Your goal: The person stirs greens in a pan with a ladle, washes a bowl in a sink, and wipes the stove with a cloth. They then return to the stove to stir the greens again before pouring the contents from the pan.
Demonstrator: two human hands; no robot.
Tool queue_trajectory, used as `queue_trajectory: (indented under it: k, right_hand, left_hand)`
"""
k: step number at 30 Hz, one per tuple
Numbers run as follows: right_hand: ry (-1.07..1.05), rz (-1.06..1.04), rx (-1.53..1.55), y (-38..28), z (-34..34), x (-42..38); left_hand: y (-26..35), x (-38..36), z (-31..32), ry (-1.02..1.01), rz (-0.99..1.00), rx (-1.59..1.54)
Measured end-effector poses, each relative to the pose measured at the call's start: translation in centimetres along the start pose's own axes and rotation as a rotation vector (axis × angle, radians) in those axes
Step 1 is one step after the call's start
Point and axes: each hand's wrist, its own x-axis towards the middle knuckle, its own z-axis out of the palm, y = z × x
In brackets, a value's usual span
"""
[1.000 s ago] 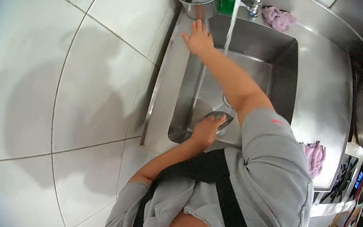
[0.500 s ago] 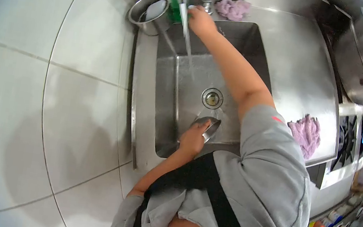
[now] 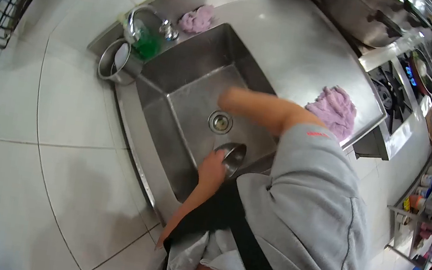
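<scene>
Sink of steel meets white tiles; metal pot, green bottle and tap crowd its far-left end, purple cloth lying right. Inside, near, the left hand grips a bowl; the right hand blurs, hold unreadable.

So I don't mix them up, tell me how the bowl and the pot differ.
The bowl is held by the left hand inside the sink; the pot stands unheld at its corner. The bowl is tilted, while the pot is upright with a white item in it. Both are grey metal.
</scene>
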Motion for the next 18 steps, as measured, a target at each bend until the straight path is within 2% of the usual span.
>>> queue_trajectory:
  k: [1,2,4,6,8,9,10,11,12,15,18]
  right_hand:
    - [0.129,0.137,0.090,-3.3,0.3,-3.4]
    - [0.313,0.054,0.523,-4.7,0.5,-6.8]
    - [0.546,0.208,0.875,-7.4,-0.2,-14.6]
    - [0.835,0.398,0.609,-7.1,0.6,-21.9]
    - [0.888,0.714,0.537,-5.8,2.3,-28.0]
    - [0.899,0.776,0.533,-5.7,3.6,-30.6]
    - [0.901,1.002,0.408,-5.7,4.9,-32.7]
    - [0.887,1.216,0.278,-6.0,6.2,-34.3]
    - [0.884,1.253,0.271,-6.7,7.5,-35.0]
    - [0.642,1.335,0.332,-6.1,11.7,-33.9]
    - [0.615,1.312,0.454,-7.0,9.9,-35.2]
  left_hand:
    - [0.1,0.0,-0.2,-0.001,0.062,0.046]
    - [0.5,-0.1,-0.7,0.000,0.098,0.049]
    - [1.8,-0.2,-1.9,-0.053,0.097,0.076]
    - [2.5,-0.4,-2.0,-0.110,0.141,0.119]
    - [2.8,-0.7,-1.6,-0.049,0.125,0.113]
    - [2.4,-0.5,-0.9,-0.019,0.130,0.094]
    - [2.4,-0.4,-0.8,-0.032,0.181,0.095]
    - [2.4,-0.3,-0.7,0.047,0.228,0.082]
    - [2.6,-0.4,-0.6,0.129,0.268,0.063]
    - [3.4,-0.8,-0.6,0.134,0.328,0.121]
    - [4.7,-1.5,-1.0,0.206,0.414,0.186]
